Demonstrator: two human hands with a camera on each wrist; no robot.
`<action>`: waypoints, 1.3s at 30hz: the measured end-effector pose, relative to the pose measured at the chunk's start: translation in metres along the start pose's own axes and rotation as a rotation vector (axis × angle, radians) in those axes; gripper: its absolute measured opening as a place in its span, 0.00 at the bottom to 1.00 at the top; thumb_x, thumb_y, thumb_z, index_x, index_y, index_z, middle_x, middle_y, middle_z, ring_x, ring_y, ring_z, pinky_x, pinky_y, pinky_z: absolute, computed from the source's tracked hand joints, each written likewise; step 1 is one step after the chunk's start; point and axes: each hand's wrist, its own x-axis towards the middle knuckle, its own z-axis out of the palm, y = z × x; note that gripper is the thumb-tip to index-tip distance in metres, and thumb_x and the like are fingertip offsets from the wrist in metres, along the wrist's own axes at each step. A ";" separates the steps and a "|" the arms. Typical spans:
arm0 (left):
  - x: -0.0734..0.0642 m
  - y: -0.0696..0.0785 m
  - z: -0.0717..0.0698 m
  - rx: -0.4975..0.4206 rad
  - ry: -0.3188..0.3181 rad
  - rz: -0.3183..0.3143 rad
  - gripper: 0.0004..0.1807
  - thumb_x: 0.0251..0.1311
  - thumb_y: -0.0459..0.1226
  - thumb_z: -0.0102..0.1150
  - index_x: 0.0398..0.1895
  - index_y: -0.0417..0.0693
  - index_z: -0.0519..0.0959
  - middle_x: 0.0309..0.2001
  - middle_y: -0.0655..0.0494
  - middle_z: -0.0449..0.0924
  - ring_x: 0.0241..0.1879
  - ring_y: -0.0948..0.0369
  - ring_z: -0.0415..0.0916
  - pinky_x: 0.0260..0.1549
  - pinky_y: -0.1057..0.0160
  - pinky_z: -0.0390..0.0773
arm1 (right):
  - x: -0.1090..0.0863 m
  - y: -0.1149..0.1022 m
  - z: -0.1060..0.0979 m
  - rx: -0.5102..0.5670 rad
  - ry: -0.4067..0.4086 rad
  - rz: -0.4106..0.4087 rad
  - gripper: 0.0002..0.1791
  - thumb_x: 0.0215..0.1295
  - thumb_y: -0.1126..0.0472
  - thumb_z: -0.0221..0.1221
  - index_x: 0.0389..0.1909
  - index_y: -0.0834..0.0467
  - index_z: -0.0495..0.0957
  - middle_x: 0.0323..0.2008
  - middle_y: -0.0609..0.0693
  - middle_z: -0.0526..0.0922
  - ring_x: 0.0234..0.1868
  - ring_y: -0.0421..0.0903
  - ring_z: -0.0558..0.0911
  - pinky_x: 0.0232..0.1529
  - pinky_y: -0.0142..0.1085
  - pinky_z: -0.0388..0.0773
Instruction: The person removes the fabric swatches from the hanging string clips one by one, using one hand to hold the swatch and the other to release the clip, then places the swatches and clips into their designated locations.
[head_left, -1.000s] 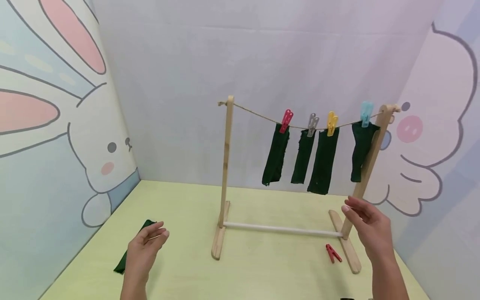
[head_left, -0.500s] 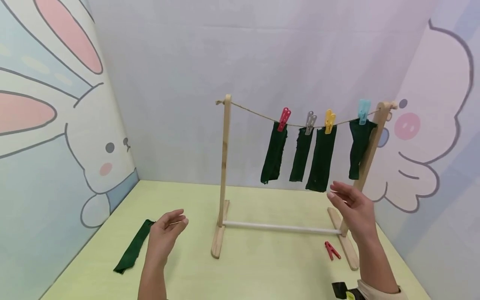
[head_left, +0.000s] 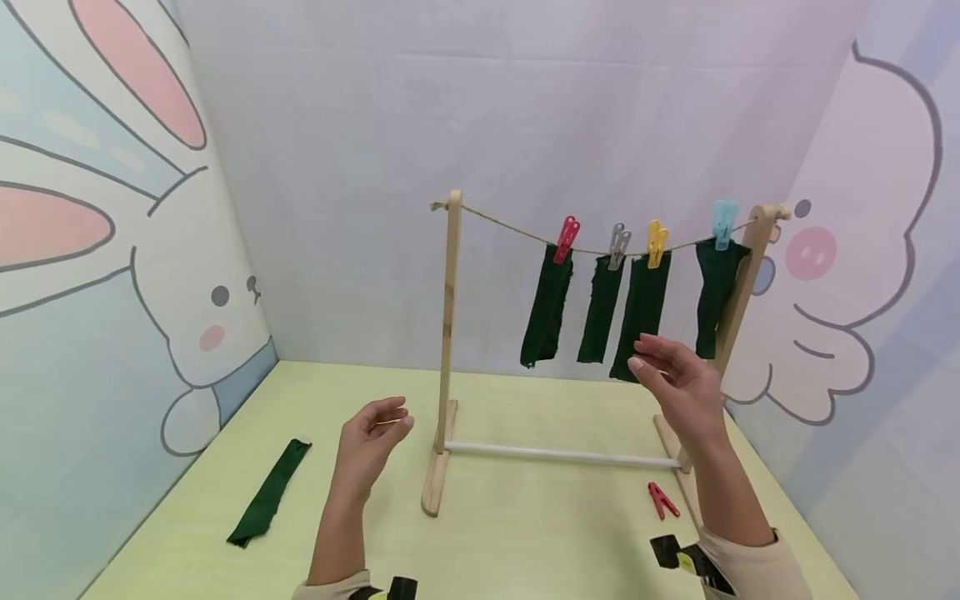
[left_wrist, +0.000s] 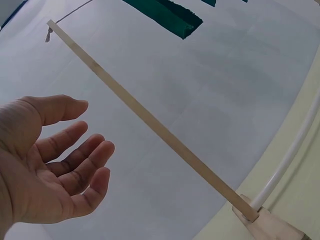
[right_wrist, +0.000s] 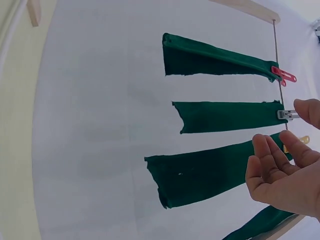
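Note:
My left hand [head_left: 370, 450] hovers left of the stand's left post [head_left: 448, 325], its fingers loosely bent and holding nothing. In the left wrist view the palm and fingers [left_wrist: 75, 172] face the post without touching it. My right hand [head_left: 681, 393] is raised in front of the hanging dark green cloth strips, also holding nothing. Along the string [head_left: 510, 227], a red clothespin [head_left: 567, 240], a grey clothespin [head_left: 618, 247], a yellow clothespin [head_left: 657, 244] and a light blue clothespin [head_left: 723, 225] each pin one green strip [head_left: 551, 308]. My right hand overlaps the yellow-pinned strip [head_left: 643, 300].
Another green cloth strip [head_left: 272, 493] lies on the pale yellow table [head_left: 352, 383] at the left. A loose red clothespin [head_left: 663, 501] lies near the stand's right foot. A white bar [head_left: 562, 455] joins the feet. Cartoon-printed walls [head_left: 225, 250] enclose the sides.
My left hand has moved right and up, away from the cloth strip on the table. My right hand has moved left and up toward the hanging strips. Both remain without anything in them.

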 end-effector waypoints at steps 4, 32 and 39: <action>0.004 0.005 0.008 -0.019 -0.020 0.024 0.18 0.58 0.31 0.61 0.52 0.39 0.75 0.46 0.42 0.75 0.43 0.56 0.75 0.40 0.67 0.75 | 0.008 -0.006 0.005 -0.006 0.006 -0.035 0.22 0.64 0.57 0.58 0.56 0.64 0.72 0.51 0.56 0.76 0.46 0.35 0.77 0.46 0.23 0.70; 0.038 0.030 0.057 -0.047 -0.150 0.200 0.16 0.55 0.30 0.63 0.48 0.40 0.78 0.46 0.48 0.77 0.41 0.53 0.76 0.38 0.61 0.77 | 0.070 -0.058 0.022 0.014 -0.056 -0.316 0.18 0.62 0.65 0.59 0.53 0.66 0.74 0.52 0.56 0.77 0.50 0.49 0.77 0.47 0.27 0.72; 0.037 0.053 0.073 -0.028 -0.202 0.234 0.17 0.55 0.27 0.61 0.49 0.33 0.76 0.48 0.43 0.76 0.46 0.47 0.75 0.41 0.59 0.77 | 0.084 -0.074 0.025 0.002 -0.061 -0.307 0.20 0.64 0.62 0.58 0.55 0.64 0.73 0.54 0.52 0.76 0.53 0.48 0.76 0.48 0.31 0.72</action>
